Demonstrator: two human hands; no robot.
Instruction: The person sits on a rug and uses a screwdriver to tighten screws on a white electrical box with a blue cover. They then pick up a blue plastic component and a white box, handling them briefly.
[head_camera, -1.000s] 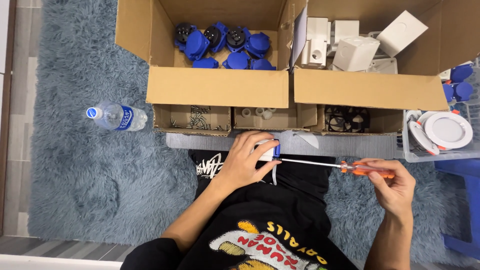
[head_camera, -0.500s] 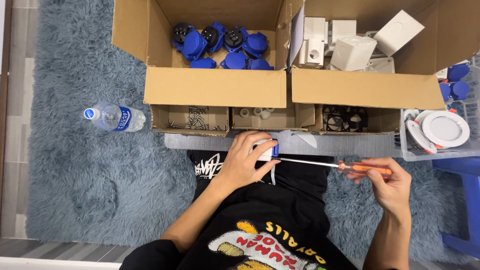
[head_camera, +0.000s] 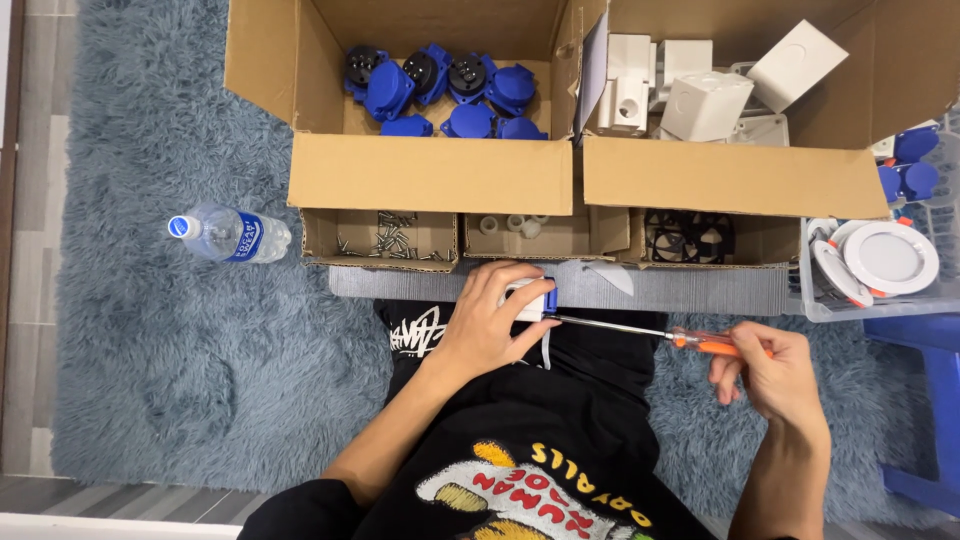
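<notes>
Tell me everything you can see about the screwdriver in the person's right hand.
The screwdriver has a thin bare metal shaft and an orange handle that looks like plastic. It lies nearly level, tilted slightly, tip pointing left. The right hand grips the handle, covering most of it. The tip meets the side of a small white and blue part that the left hand holds over the person's lap. The shaft hangs in the air above the black clothing, in front of a row of small cardboard trays. The tip's shape is too small to tell.

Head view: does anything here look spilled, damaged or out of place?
Only one thing stands out: a plastic water bottle lies on its side on the blue rug, away from the boxes. Its cap is on and nothing looks spilled. The screws sit loose but stay inside their small cardboard tray.
</notes>
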